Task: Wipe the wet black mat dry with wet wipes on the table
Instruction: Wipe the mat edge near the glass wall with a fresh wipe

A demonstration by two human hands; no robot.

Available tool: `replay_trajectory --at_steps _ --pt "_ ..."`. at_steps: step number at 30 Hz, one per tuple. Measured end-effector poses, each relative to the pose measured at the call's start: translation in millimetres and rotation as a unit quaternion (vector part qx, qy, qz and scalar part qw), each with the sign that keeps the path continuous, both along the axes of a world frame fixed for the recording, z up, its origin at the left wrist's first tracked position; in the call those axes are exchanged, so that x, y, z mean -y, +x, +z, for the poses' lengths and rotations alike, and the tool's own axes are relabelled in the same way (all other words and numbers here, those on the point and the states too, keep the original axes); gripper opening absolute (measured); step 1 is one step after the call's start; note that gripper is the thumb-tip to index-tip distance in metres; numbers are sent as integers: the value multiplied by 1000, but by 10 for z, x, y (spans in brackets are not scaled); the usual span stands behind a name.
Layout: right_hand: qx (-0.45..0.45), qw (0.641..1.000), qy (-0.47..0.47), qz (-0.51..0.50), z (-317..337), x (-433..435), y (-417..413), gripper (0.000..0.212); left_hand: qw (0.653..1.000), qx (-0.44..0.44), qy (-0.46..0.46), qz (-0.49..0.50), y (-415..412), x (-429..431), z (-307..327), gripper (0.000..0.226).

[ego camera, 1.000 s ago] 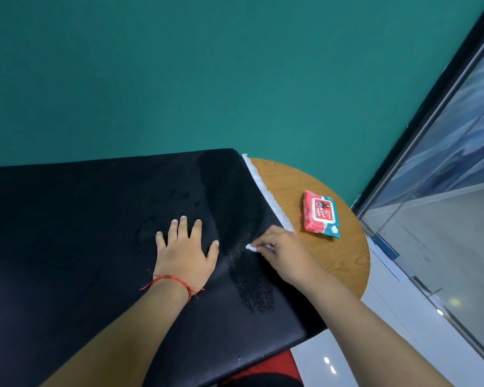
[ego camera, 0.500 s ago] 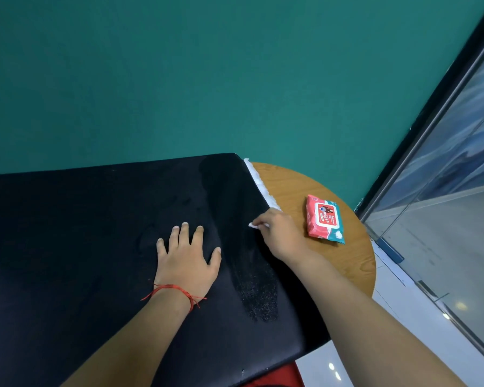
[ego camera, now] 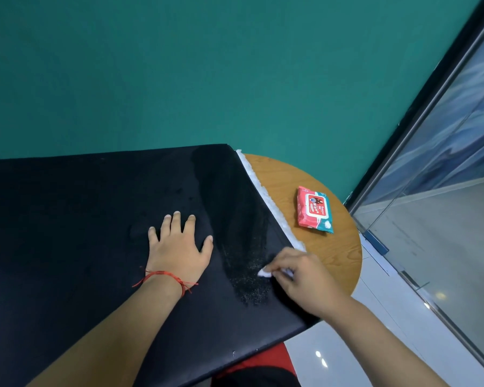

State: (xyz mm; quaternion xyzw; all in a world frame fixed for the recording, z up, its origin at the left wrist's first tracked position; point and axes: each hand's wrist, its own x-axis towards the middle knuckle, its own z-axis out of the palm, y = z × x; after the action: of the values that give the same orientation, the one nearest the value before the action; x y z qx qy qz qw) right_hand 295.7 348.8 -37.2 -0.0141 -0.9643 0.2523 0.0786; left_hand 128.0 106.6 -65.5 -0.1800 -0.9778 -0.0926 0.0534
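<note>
Left hand [ego camera: 178, 248] lies flat, fingers spread, on the black mat [ego camera: 95, 219] covering the round wooden tabletop [ego camera: 338, 247]. Right hand [ego camera: 305, 277] pinches a white wet wipe [ego camera: 264, 272] against the mat's speckled wet patch. A wipes packet [ego camera: 314, 210] sits on the bare wood.

Teal wall [ego camera: 207, 65] filled 9 to 1 o'clock. Glass door [ego camera: 444, 205] with dark frame [ego camera: 418, 99] ran along 3 o'clock. Glossy white floor [ego camera: 333, 358] sat at 5 o'clock, red seat [ego camera: 268, 358] at 6 o'clock.
</note>
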Motion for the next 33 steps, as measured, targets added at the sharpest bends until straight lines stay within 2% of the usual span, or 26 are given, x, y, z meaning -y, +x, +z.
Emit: replay_trajectory --at_steps 5,11,19,26,33 --pt "-22 997 9 -70 52 -282 -672 18 1000 -3 -1 2 -3 4 5 79" --pt "2 997 1 -81 110 -374 -1069 19 1000 -2 9 1 -19 15 -12 77" --pt "41 997 29 -52 143 -271 -89 25 1000 9 6 -3 3 22 11 77" --pt "23 996 -13 -88 35 -31 922 33 1000 29 -6 -6 9 34 32 77" --pt "-34 992 -75 -99 -103 643 1053 32 998 58 -11 -13 4 50 67 79"
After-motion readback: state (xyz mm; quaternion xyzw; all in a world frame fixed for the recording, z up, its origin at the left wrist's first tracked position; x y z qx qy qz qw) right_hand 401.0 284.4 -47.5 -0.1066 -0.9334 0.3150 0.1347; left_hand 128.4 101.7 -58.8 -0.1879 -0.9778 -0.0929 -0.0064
